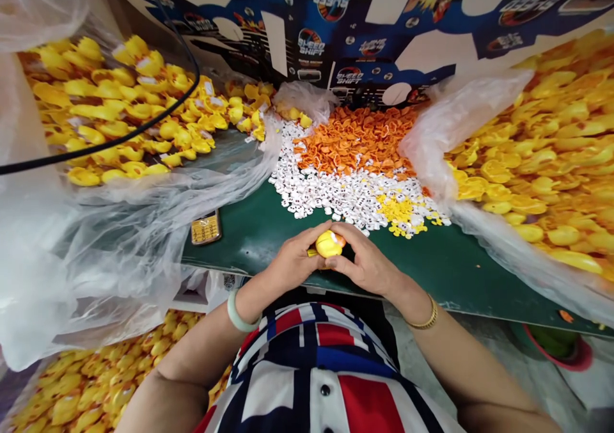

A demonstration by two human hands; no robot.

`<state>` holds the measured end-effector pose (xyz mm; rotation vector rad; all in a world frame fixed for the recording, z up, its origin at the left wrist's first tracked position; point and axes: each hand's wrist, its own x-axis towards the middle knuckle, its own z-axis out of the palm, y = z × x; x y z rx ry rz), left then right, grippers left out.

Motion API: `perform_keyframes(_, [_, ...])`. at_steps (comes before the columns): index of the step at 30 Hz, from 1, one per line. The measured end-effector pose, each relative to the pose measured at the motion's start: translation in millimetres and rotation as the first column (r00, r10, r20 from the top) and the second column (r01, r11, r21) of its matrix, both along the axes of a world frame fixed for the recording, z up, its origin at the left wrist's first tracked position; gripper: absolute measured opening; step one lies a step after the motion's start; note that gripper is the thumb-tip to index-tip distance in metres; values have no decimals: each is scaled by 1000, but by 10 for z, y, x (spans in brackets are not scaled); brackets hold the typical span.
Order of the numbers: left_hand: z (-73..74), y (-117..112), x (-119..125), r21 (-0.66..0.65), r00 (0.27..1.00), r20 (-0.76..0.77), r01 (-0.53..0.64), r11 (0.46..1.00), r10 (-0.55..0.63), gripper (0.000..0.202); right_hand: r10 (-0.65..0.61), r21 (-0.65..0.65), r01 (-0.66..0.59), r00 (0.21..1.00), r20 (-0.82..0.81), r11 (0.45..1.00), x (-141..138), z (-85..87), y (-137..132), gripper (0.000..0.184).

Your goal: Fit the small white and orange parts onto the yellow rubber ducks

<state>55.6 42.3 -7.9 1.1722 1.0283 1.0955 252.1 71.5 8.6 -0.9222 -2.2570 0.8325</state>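
Note:
Between my two hands, just over the near edge of the green table, is a small yellow toy duck (329, 244) with a white and orange part on its right side. My left hand (298, 257) closes on it from the left, thumb and fingertips against the yellow plastic. From the right, my right hand (363, 259) pinches the same duck near the orange part. Beyond the hands lies a spread of small white eye pieces (316, 193), with a patch of small yellow pieces (398, 212) at its right. Behind them is a heap of orange bill-like pieces (357, 140).
Yellow duck parts fill plastic-lined heaps at left (110, 113) and right (551, 183). A keypad phone (206, 228) lies on the green table (244, 247). A black cable (144, 126) crosses the left side. Printed cardboard (330, 43) stands behind. More yellow ducks (86, 388) are below left.

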Motion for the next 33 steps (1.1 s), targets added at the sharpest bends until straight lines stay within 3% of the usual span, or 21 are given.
perform_keyframes(4, [-27,-58,3,-5,997,-4,-76,997,76,56,-97,47,99,994,-55,994,-116,-50,-52,37])
perform_keyframes(7, [-74,-30,14,-70,986,144,-69,995,79,55,-168,22,170,983,-74,985,-166,-117,-67,47])
perform_keyframes(11, [-81,2,53,-192,873,449,-117,974,193,61,-168,0,168,984,-66,986,-223,-140,-106,76])
perform_keyframes(15, [-15,-50,109,-225,772,582,-149,963,256,58,-206,47,206,979,-14,977,-309,-73,-173,68])
perform_keyframes(18, [14,-73,94,-199,806,536,-169,965,251,56,-248,135,240,968,43,961,-343,-56,-203,59])
perform_keyframes(21, [12,-35,39,-197,880,397,-197,961,261,55,-275,295,230,954,121,927,-352,-73,-220,63])
perform_keyframes(23, [11,12,17,-209,908,296,-242,947,298,43,-251,320,189,954,165,928,-365,-84,-235,67])
perform_keyframes(28, [22,74,73,-202,885,182,-394,897,429,28,-230,308,170,959,168,936,-440,-91,-311,60])
perform_keyframes(33, [2,67,129,-198,872,229,-393,898,432,26,-301,397,214,938,171,892,-479,-66,-352,52])
